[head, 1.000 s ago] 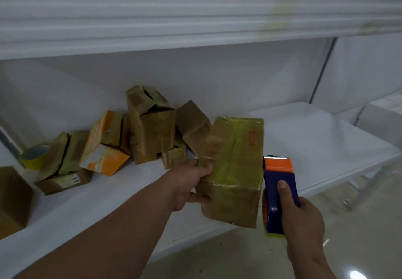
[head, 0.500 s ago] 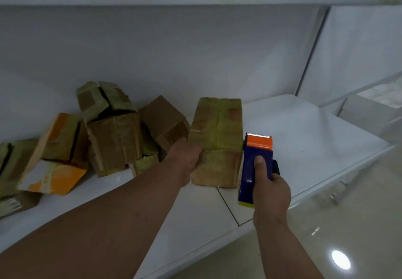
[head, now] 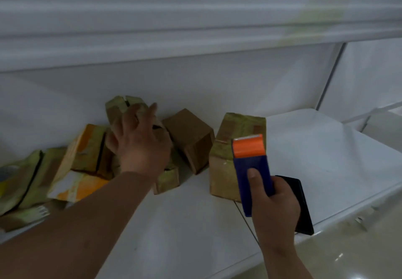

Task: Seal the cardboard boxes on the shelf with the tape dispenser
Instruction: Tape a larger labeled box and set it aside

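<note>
Boxes heaped at the left and middle of the shelf (head: 304, 148), one standing apart to the right.

The taped box (head: 237, 148) stands alone on the shelf, right of the heap, with the tape dispenser (head: 252, 170) held in front of it in the right hand (head: 274, 204). Just left of it sits a tilted plain box (head: 191, 139), near the back wall. Further left a tall box (head: 118, 109) with split flaps rises behind the left hand (head: 141, 144), which reaches over it. A small box (head: 168, 178) lies in front, below that hand. A printed box (head: 82, 165) leans left of the tall one, and flattened boxes (head: 24, 181) lie at the far left edge.
</note>
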{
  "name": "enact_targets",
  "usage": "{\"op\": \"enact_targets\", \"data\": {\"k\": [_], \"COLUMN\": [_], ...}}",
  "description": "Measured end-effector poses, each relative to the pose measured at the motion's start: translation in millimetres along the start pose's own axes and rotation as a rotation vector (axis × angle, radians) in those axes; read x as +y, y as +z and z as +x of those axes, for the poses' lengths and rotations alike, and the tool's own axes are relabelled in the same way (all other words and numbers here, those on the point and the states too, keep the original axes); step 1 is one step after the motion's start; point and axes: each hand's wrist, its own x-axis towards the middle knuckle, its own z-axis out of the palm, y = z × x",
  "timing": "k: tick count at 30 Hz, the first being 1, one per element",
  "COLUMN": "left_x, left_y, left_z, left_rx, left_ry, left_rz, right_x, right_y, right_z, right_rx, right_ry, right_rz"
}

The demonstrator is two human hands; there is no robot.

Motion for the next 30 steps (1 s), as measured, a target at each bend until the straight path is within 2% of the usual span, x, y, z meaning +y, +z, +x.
{"op": "enact_targets", "data": {"k": [5, 7, 10, 14, 18, 25, 30], "left_x": [-44, -53, -56, -63, -68, -78, -90], "left_y": [-9, -11, -15, -24, -41, -78, -123], "left_z": [21, 28, 29, 21, 18, 8, -15], "left_rx": [-0.236, -0.288, -0.279, -0.231, -0.157, -0.096, -0.129], "left_ry": [-0.176, -0.213, -0.204, -0.188, -0.194, -0.088, -0.008], "left_rz": [0.062, -0.052, -0.196, -0.208, -0.181, -0.271, -0.277], "right_x": [-11, -19, -30, -34, -41, -59, -72], "right_y": [23, 30, 38, 47, 49, 50, 47], "right_z": [-10, -14, -24, -37, -48, -69, -94], "right_rx": [-0.132, -0.184, -0.274, -0.349, -0.364, -0.345, -0.359], "right_ry": [-0.041, -0.065, -0.063, -0.046, -0.059, -0.057, -0.029], "right_rz": [-0.125, -0.150, -0.127, -0.091, -0.072, -0.090, -0.067]}}
